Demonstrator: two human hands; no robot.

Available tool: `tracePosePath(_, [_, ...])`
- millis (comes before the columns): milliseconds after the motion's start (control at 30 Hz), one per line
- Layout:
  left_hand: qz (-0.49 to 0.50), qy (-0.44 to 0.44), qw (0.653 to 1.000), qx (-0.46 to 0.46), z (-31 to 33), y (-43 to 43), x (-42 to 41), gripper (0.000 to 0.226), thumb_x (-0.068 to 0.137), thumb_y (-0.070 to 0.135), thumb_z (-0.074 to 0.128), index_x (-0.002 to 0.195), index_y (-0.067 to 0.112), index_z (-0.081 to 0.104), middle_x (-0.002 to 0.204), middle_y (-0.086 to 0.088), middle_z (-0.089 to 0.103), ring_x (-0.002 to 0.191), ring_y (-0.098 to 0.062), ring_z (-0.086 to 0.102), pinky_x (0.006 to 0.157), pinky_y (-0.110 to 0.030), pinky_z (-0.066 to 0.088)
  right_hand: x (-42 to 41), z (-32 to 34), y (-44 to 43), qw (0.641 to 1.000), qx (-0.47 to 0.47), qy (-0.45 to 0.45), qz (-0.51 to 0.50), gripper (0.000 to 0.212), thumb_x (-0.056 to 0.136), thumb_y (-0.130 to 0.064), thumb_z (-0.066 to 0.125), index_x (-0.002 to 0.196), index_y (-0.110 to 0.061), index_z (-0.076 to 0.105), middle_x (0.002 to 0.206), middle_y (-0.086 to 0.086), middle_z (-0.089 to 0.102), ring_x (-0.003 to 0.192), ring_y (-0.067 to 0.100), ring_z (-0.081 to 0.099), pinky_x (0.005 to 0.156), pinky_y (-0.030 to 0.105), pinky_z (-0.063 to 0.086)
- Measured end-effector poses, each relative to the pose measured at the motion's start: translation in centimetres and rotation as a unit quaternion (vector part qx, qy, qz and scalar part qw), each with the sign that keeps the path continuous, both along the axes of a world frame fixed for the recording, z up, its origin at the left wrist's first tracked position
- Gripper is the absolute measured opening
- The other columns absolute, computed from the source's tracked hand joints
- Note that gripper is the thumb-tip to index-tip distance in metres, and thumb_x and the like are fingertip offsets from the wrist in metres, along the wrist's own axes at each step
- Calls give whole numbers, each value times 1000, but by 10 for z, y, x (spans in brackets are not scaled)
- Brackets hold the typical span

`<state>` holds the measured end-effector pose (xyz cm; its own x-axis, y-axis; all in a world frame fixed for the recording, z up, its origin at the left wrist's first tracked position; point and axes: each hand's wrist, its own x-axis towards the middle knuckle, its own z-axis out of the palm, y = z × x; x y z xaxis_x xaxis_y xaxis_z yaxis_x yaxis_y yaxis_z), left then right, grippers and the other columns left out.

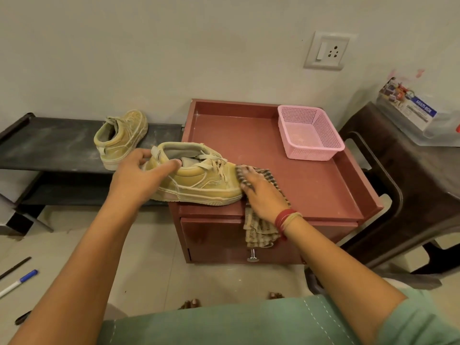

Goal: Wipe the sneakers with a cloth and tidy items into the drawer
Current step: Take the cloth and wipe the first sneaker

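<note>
A dusty yellow sneaker (199,181) stands on the front left corner of the reddish-brown drawer cabinet (286,185), its toe pointing right. My left hand (139,178) grips its heel and collar. My right hand (263,195) presses a striped brown cloth (258,230) against the sneaker's toe; the cloth hangs down over the cabinet front. A second sneaker (119,138) rests on the low black rack (49,145) to the left. The drawer front with its metal knob (253,256) is shut.
A pink mesh basket (311,133) sits at the cabinet's back right. A dark plastic stool (410,185) with a clear box on it stands to the right. A blue-capped pen (18,282) and dark pens lie on the floor at left.
</note>
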<state>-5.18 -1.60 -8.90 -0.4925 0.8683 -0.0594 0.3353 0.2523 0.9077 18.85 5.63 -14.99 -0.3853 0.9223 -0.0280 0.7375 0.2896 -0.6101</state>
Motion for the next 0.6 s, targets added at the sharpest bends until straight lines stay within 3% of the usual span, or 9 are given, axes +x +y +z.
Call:
tracePosePath(100, [13,-52,998,-43,2,0,-1,72,62,60,77,122,30,50,126,2,54,107,-21,57,83,-46,54,-5,-1,-11,997,11,-32,63,47,101,-26,37,146,-33,26,156,-11,15,145,17,10,118,41,11])
tracePosePath(200, [21,-52,997,-47,3,-1,0,67,66,54,79,122,34,47,127,0,50,108,-24,56,81,-47,56,11,-3,11,998,-13,-22,-55,45,100,-27,37,145,-30,32,150,2,36,136,26,37,113,40,28])
tracePosePath(267, [18,-40,998,-36,4,-2,1,68,62,55,80,118,34,48,127,-2,51,108,-23,57,79,-47,57,14,5,15,990,-33,89,-100,42,100,-21,40,142,-18,39,144,6,45,133,23,41,110,32,31])
tracePosePath(333, [2,-39,999,-13,5,-5,3,76,52,59,80,117,31,52,124,-1,56,105,-21,59,80,-47,57,2,20,6,976,-25,205,-65,40,100,-16,42,139,-13,43,139,2,48,130,16,43,109,26,33])
tracePosePath(433, [-38,-8,998,42,7,-7,4,63,58,47,84,114,31,58,109,7,62,98,-13,62,84,-45,56,-16,19,-6,984,-7,174,29,42,99,-16,42,141,-16,40,146,-2,40,136,9,31,114,25,23])
tracePosePath(500, [-62,11,996,62,8,-9,5,65,54,47,83,113,32,59,108,8,63,97,-9,61,85,-44,55,-16,16,1,989,-9,144,-26,43,100,-19,42,142,-18,38,150,0,34,141,15,24,118,34,18])
tracePosePath(600, [-99,58,990,84,9,-12,3,71,47,54,77,113,36,58,113,6,61,103,-13,60,88,-43,54,-17,24,0,974,-37,216,-55,41,99,-22,42,141,-18,42,148,3,39,143,25,23,117,43,20])
